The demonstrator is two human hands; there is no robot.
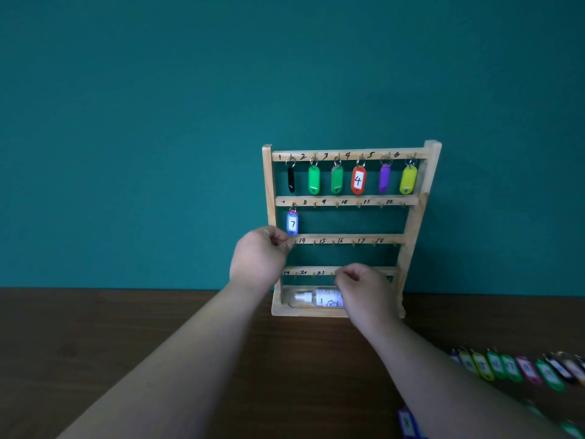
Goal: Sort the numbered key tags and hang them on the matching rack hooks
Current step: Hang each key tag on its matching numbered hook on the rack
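1. The rack (414,217) is stood on the worktop (158,327) against a teal wall. Its top row is filled with six tags, red tag 4 (358,180) among them. Blue tag 7 (292,224) is hung on the first hook of the second row.
2. The loose tags (519,369) are laid in a row on the worktop at the right, well apart from the rack.
3. The left hand (259,258) is held with fingers curled just below blue tag 7, at the left end of the third bar. Whether anything is pinched cannot be told.
4. The right hand (364,289) is curled in front of the bottom bar, above the bottle (313,298) in the base tray. A grip on a tag cannot be confirmed.
5. Handling, as judged: the tags are taken to be light, stiff, smooth plastic, not fragile, and free to swing on the metal ring (386,160).
6. A tag is best pinched on the plastic body near the ring, so the ring is left free for the hook. The hooks are thin and closely spaced, so neighbouring tags are easily knocked.
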